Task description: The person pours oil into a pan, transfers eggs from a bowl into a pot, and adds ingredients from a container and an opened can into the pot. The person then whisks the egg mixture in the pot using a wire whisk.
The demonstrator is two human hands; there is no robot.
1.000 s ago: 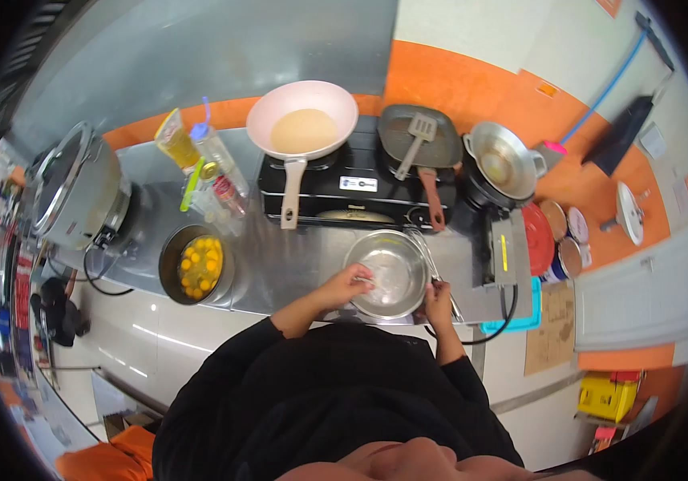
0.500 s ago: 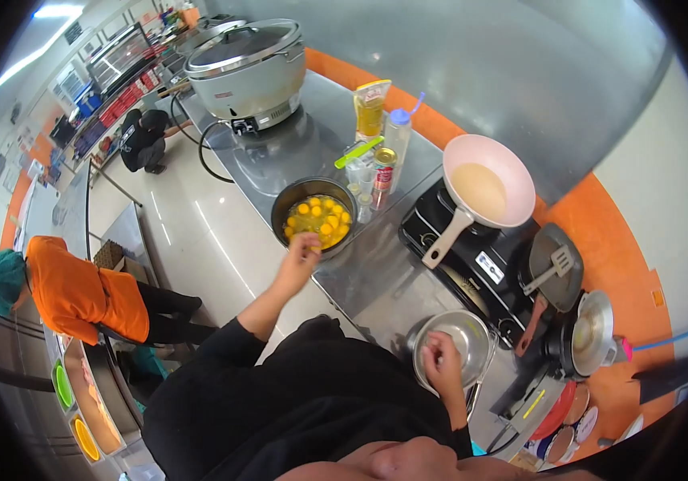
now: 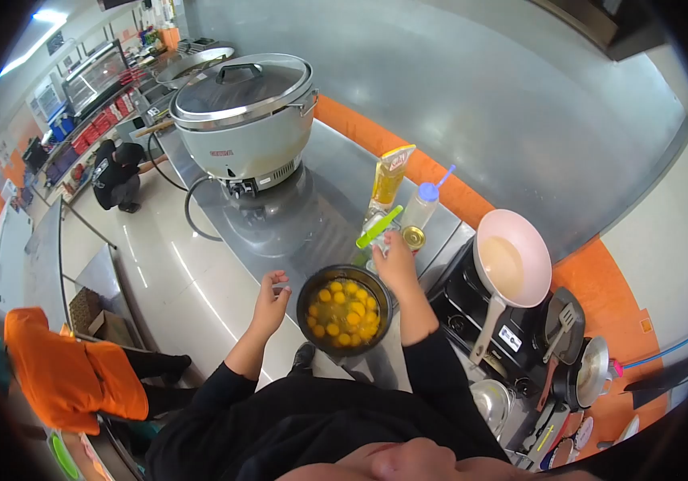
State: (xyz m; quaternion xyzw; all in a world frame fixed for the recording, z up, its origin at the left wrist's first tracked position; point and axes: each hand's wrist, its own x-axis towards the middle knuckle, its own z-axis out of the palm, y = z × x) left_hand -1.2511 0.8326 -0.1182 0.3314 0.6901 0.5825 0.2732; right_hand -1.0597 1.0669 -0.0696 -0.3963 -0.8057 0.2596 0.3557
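A dark round pot [image 3: 305, 330] holds many raw eggs with whole yellow yolks [image 3: 350, 314]. My left hand [image 3: 270, 306] hovers left of the pot, empty, fingers loosely bent and apart. Beyond the pot's right rim, my right hand [image 3: 396, 264] is closed among the seasoning containers; what its fingers hold, if anything, is hidden. Close to those fingers are a green-handled utensil [image 3: 380, 227] and a gold-topped can [image 3: 414, 237]. Behind them stand a yellow-labelled pouch [image 3: 392, 176] and a clear squeeze bottle with a blue cap [image 3: 422, 204].
A large lidded rice cooker [image 3: 244, 132] occupies the steel counter [image 3: 280, 212] ahead. To the right, a pink pan [image 3: 512, 256] with pale liquid sits on a black stove [image 3: 456, 321], beside a metal bowl [image 3: 490, 403]. One co-worker in orange [image 3: 71, 373] stands left; another person [image 3: 117, 176] crouches farther off.
My left hand has drawn back from above the eggs to the pot's left. My right hand has left the metal bowl and reached to the seasoning containers. The view has shifted.
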